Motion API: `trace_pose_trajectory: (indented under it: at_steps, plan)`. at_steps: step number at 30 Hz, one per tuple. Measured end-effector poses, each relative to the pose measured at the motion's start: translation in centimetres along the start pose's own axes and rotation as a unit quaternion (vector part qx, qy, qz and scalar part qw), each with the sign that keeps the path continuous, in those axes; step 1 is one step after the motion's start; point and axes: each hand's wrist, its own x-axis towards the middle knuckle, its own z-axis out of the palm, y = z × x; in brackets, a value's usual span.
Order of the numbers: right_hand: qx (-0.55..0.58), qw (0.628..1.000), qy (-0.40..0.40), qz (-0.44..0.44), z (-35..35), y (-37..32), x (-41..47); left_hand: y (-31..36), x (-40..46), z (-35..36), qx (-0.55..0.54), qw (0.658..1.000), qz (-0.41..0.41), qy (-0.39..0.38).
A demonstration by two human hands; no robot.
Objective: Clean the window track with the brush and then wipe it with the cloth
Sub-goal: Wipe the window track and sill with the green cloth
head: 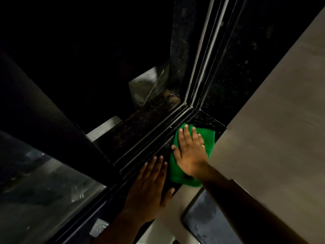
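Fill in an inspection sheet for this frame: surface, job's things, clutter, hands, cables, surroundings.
Surface: dark speckled stone sill beside the window track; the lighting is dim.
Job's things: green cloth lies flat on the sill next to the track; no brush seen.
Clutter: nothing seen.
Hands: right hand is pressed flat on the cloth, fingers spread, with a ring on one finger; left hand rests flat on the sill beside the cloth, holding nothing.
Cables: nothing seen.
Surroundings: pale wall on the right, glass pane lower left, darkness beyond the window.
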Motion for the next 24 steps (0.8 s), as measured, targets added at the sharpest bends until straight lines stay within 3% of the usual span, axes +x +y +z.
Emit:
trace_pose_trajectory:
  at_steps: [2,4,7,10,12,15,17,20,22,24]
  plan:
    - [0.019,0.995,-0.019,-0.093,-0.5,1.8,-1.1,0.0,0.0,-0.2,-0.006,1.000,-0.004,-0.004]
    - [-0.003,0.991,-0.029,-0.131,-1.5,4.6,-0.3,-0.1,-0.1,-0.2,-0.009,1.000,-0.007,-0.001]
    - [-0.038,0.999,-0.012,-0.012,-2.0,5.8,2.1,-0.1,0.0,0.1,-0.025,1.000,-0.008,-0.010]
    - [0.001,0.993,0.009,0.119,-1.2,2.5,3.0,-0.2,0.0,0.0,-0.023,0.999,-0.009,-0.021]
    - [0.014,0.989,0.007,0.147,-0.8,-0.5,2.0,-0.1,-0.2,-0.3,-0.098,0.995,-0.026,-0.003]
    - [0.058,0.993,-0.015,0.099,-0.4,-4.3,-0.6,1.0,0.5,-2.8,-0.351,0.919,-0.152,0.097]
    - [0.145,0.988,-0.039,0.045,-0.9,-4.2,-1.5,2.1,1.6,-3.9,-0.396,0.887,-0.174,0.162]
    - [0.279,0.959,0.054,0.013,-3.4,0.1,-1.9,4.2,3.8,-3.6,-0.346,0.909,-0.124,0.195]
    - [0.202,0.975,0.098,-0.004,-4.6,4.7,-0.7,5.4,5.8,-2.5,-0.259,0.949,-0.074,0.163]
    - [0.089,0.994,0.057,-0.021,-5.0,8.3,1.0,5.8,7.6,-1.3,-0.145,0.983,-0.047,0.099]
